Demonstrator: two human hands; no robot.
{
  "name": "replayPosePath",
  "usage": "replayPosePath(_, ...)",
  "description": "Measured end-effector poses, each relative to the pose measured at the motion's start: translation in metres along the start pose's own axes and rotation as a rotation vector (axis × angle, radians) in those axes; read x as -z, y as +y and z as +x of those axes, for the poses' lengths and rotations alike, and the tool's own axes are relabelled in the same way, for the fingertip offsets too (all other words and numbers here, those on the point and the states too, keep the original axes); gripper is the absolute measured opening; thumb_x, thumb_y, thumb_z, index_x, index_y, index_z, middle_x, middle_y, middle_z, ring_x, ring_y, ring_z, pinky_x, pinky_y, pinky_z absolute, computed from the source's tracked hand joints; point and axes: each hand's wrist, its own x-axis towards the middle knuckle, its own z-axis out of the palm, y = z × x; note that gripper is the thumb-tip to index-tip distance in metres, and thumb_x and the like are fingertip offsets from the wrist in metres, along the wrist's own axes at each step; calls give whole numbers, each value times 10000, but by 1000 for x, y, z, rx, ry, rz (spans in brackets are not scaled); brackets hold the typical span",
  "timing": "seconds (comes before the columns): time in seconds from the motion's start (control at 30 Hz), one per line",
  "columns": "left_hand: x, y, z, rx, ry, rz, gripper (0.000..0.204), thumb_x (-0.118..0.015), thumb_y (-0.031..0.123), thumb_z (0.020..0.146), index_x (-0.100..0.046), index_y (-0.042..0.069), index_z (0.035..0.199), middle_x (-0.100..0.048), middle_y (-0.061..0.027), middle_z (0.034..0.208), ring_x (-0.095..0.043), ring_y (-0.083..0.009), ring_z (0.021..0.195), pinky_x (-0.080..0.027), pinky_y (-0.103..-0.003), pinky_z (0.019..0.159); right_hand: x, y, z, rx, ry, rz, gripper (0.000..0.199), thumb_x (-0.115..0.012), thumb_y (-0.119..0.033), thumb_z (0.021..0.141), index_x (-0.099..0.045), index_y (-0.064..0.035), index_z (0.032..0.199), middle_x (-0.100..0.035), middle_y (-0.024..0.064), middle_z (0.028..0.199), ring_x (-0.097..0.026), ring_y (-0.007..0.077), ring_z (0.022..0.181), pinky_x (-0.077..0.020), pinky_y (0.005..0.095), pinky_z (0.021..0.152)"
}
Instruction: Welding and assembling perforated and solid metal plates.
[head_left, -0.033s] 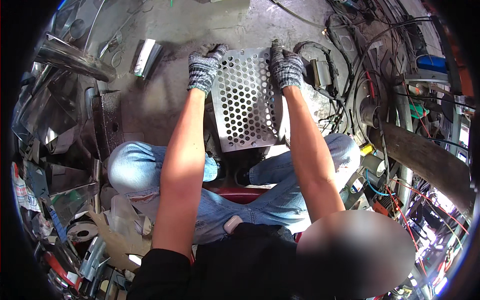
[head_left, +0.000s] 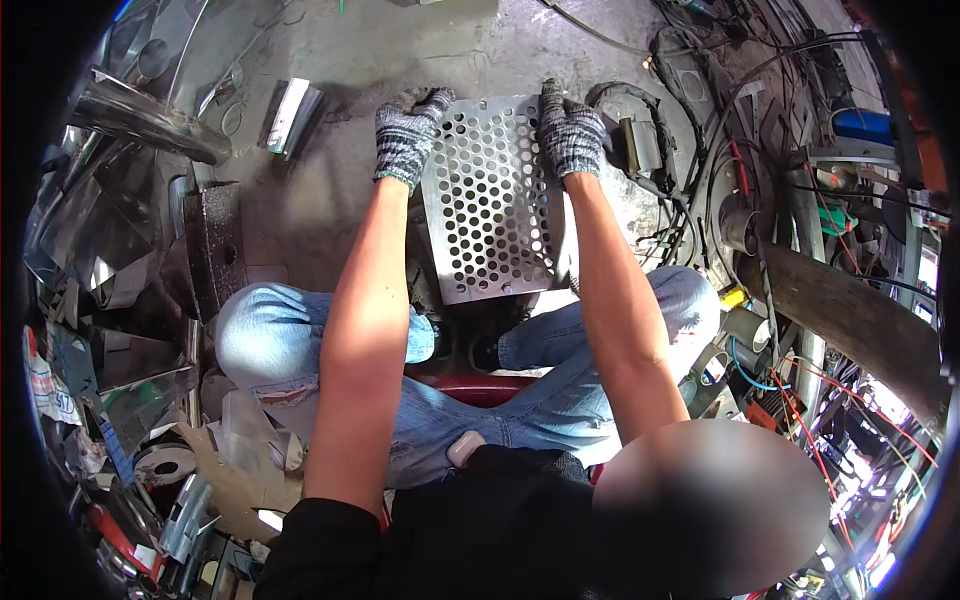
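Note:
A perforated sheet-metal panel (head_left: 493,205) with rows of round holes lies in front of my lower legs, its near edge flared wider than the far one. My left hand (head_left: 408,140), in a grey-and-white knitted glove, grips the panel's left edge near the far end. On the opposite edge, at about the same height, my right hand (head_left: 573,132) is closed in a matching glove. Both thumbs point away from me along the sides. The fingers curl under the panel and are largely hidden, as is whatever supports it from below.
Left of the panel, a short bent metal piece (head_left: 294,117) lies on the concrete floor (head_left: 400,45). Metal scraps and a shiny tube (head_left: 150,118) crowd the far left. Black cables (head_left: 680,120) and a brown pipe (head_left: 850,310) fill the right side. My knees flank the panel's near end.

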Motion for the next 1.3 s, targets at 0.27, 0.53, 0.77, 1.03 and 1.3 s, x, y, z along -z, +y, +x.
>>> replayPosePath(0.27,1,1,-6,31,-34,-108,222,-798,180,888,-773,-4,1008,-779,-94,950,-699,-139,859,-547,-304,821,-9,4,5,-48,-3,-21,685,-461,-582,994,-744,35,1080,-691,330,1050,-663,448,1073,-493,497,984)
replayPosePath(0.53,4,5,-11,-12,-44,22,262,-794,208,883,-770,-8,1030,-783,-117,971,-705,-163,852,-547,-308,818,-21,2,14,32,104,-109,520,-449,-394,984,-756,24,941,-709,293,955,-688,453,957,-522,509,915)
replayPosePath(0.77,1,6,-10,-19,-18,49,267,-804,223,872,-777,-3,1012,-786,-114,952,-714,-173,845,-551,-318,820,-19,12,24,25,44,-92,538,-434,-401,996,-754,27,935,-712,284,951,-678,451,991,-508,507,948)
replayPosePath(1.03,-8,13,-11,47,-10,-38,257,-799,216,869,-775,-6,996,-790,-97,949,-718,-173,826,-549,-327,797,-24,37,37,64,10,-64,555,-466,-452,969,-761,16,933,-724,268,947,-687,436,984,-506,484,934)
replayPosePath(1.3,-1,10,-13,53,-20,-59,241,-796,198,873,-776,-3,1005,-789,-93,951,-707,-165,823,-543,-320,809,-26,32,31,85,-58,-112,413,-476,-329,983,-741,-14,1015,-727,252,1032,-691,412,1015,-522,475,909)
